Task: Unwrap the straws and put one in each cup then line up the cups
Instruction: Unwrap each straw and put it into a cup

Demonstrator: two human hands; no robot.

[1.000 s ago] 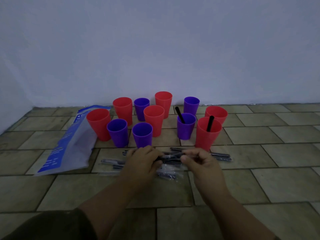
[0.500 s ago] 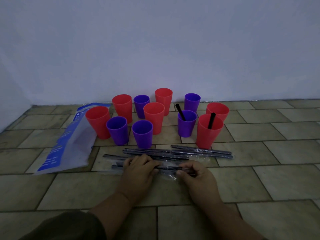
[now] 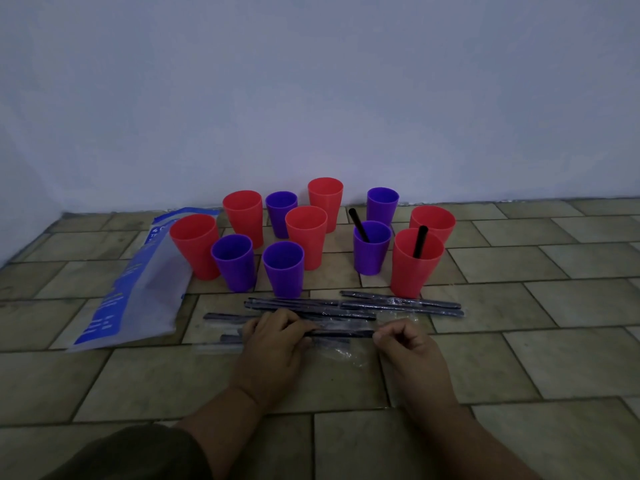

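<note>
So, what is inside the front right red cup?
A black straw leans inside the red plastic cup; the cup wall hides its lower end and the bottom.

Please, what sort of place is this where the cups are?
Probably an indoor room, with the work done down on the floor: stone-like floor tiles, a plain pale wall meeting them at the back, and cups and wrapped straws set directly on the tiles.

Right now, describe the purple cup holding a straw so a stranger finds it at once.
Below the pale wall, cups cluster on the tiled floor. Near the cluster's right end, left of the front red plastic cup, stands a purple plastic cup. Alone among purple ones, it holds a black straw.
</note>
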